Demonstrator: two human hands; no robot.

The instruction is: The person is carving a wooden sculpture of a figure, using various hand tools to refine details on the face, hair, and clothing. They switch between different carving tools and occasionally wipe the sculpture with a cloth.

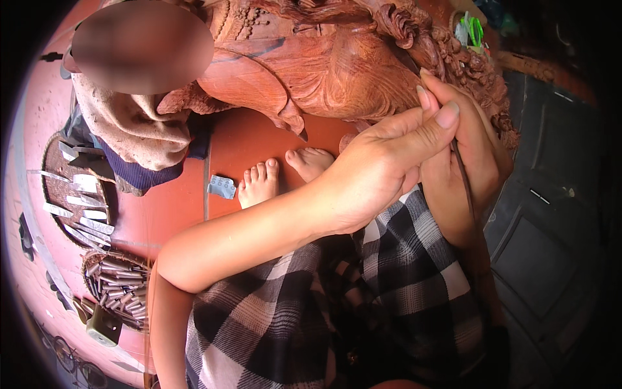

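Note:
A large reddish-brown wood carving [337, 78] with flowing folds and fine grooves fills the top of the view. My right hand [483, 155] is closed around a thin dark rod-like tool [462, 172], its index finger stretched along it toward the carving. Crossing over from the left, my left hand [382, 165] is closed too, its thumb and fingers pinching at the same tool beside the right fingers. Both hands are close to the carving's right part. The tool's working tip is hard to make out against the wood.
Another person's sleeve [139, 123] is at the upper left, beside the carving. A round basket [46, 194] holds several flat metal blades; a second basket [86, 275] holds many cylindrical pieces. A silver blister pack [221, 187] lies near my feet. Dark panels [538, 240] stand at right.

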